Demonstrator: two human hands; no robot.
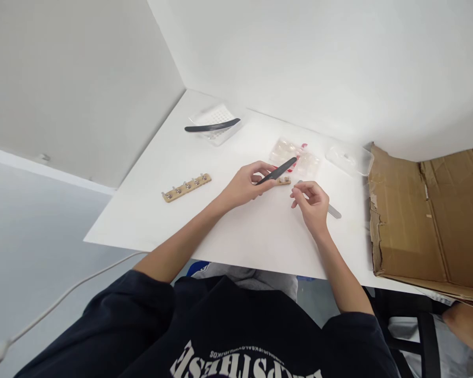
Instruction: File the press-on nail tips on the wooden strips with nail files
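Observation:
My left hand [246, 184] is closed on a black nail file [279, 170], which slants up to the right. Beneath the file, the end of a wooden strip with small metal clips [284, 180] shows; my left hand hides the rest. My right hand [311, 202] is just right of that strip, its fingers bent and pinched together. Whether anything small is between them, I cannot make out. A grey file [334, 211] passes behind my right hand. Further left lies a second wooden strip [186, 188] with several metal clips holding pale pieces.
Behind my hands is a clear plastic case [279, 149] with a red-and-white item. A clear tray [350, 160] lies right of it. At the back left, a black nail file [213, 126] rests across a clear box [220, 139]. A cardboard box [408, 220] borders the right side.

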